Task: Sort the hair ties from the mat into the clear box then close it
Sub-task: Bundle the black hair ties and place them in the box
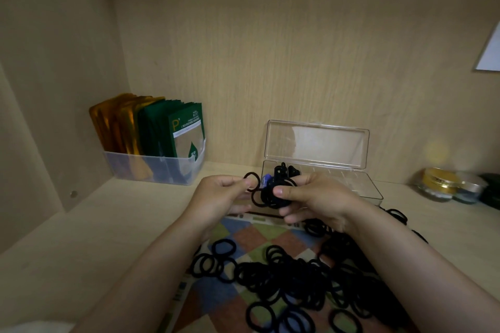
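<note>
Head view: hair-tie bundle in grip of right hand

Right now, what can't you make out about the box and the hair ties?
Head view only:
clear box: near-left part hidden behind right hand.
bundle of hair ties: count unclear, tangled, partly under fingers.
mat: near edge cut off by frame.
jars at right: dim, blurred, contents unreadable.
</note>
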